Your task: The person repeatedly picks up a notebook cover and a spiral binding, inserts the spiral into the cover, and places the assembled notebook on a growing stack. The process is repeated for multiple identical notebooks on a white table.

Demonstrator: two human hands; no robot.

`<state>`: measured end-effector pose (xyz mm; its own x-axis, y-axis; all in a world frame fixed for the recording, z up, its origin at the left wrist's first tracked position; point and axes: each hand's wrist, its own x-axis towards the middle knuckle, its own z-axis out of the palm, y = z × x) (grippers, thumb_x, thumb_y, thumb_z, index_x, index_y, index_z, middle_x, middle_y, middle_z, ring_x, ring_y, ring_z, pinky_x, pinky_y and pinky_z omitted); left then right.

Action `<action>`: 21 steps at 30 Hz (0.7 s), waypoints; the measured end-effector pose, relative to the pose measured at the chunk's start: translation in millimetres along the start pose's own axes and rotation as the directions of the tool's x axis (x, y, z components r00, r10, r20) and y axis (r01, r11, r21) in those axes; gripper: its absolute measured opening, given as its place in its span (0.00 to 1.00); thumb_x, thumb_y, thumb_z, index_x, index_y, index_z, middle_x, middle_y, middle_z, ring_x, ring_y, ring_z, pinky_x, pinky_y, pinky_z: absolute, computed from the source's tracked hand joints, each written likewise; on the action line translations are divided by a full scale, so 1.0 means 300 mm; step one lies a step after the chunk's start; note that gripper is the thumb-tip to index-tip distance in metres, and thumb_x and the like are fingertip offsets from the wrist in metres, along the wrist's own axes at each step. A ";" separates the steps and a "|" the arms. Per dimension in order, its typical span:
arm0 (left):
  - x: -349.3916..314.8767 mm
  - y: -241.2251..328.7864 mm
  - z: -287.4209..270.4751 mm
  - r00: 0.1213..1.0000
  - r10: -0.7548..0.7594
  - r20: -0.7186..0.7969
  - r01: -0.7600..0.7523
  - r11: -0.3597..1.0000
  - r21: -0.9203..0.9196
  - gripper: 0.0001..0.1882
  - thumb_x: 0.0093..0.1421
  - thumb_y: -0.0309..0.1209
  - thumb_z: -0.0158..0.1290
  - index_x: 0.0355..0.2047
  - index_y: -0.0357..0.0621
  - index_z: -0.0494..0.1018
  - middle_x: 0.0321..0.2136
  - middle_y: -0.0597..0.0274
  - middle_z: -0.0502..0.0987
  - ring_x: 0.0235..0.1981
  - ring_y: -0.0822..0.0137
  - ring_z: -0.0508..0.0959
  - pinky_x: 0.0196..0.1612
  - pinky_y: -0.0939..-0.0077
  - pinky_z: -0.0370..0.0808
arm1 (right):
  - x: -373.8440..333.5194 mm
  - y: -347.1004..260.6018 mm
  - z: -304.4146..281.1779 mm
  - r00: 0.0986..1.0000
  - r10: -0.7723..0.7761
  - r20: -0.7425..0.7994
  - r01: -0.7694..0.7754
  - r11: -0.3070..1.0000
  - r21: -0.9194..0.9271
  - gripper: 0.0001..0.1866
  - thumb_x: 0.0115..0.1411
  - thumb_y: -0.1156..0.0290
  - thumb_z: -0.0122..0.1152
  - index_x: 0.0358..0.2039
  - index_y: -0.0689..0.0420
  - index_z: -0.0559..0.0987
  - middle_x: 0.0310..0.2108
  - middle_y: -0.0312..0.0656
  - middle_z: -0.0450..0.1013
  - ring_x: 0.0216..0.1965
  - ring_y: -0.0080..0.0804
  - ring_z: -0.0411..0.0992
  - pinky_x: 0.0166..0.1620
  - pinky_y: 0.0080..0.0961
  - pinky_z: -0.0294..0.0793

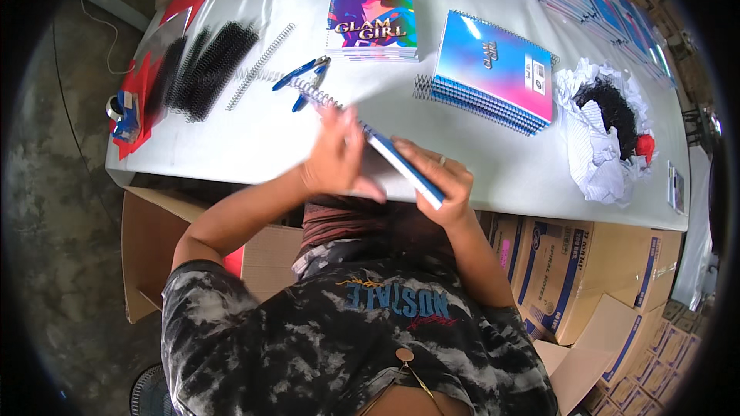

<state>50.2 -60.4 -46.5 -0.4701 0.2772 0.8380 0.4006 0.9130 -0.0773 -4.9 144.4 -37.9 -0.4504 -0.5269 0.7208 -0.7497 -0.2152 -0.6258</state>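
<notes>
My right hand (443, 181) grips a thin notebook (405, 166) by its side and holds it tilted above the table's near edge. A silver wire coil (317, 95) runs out from the notebook's far end toward the far left. Against that coil, near the notebook's binding edge, my left hand (338, 148) has its fingers stretched out and its thumb apart; the fingers are slightly blurred. Blue-handled pliers (307, 80) lie beside the coil, partly crossed by it. How far the coil is threaded into the notebook is hidden by my left hand.
Black coils (212, 69) and a loose coil (260, 66) lie left. A stack of unbound books (372, 19) and a pile of spiral notebooks (493, 65) stand beyond my hands. Crumpled paper (590, 150) holds black scraps. A tape dispenser (126, 117) sits far left; cardboard boxes (574, 277) stand below the table.
</notes>
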 end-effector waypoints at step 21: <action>-0.035 0.115 0.031 0.988 0.148 0.035 -0.137 0.965 -0.224 0.45 0.52 0.67 0.37 0.57 0.42 0.59 0.54 0.32 0.56 0.59 0.32 0.49 0.57 0.35 0.45 | 0.017 0.040 0.029 0.998 -0.017 -0.066 0.012 0.997 -0.078 0.22 0.46 0.83 0.58 0.45 0.61 0.74 0.41 0.47 0.74 0.40 0.40 0.75 0.40 0.30 0.75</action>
<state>61.5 -29.1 -63.0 -0.4329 0.4196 0.7978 0.6270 0.7760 -0.0679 -12.0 132.1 -44.2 -0.4685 -0.4682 0.7492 -0.7903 -0.1569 -0.5923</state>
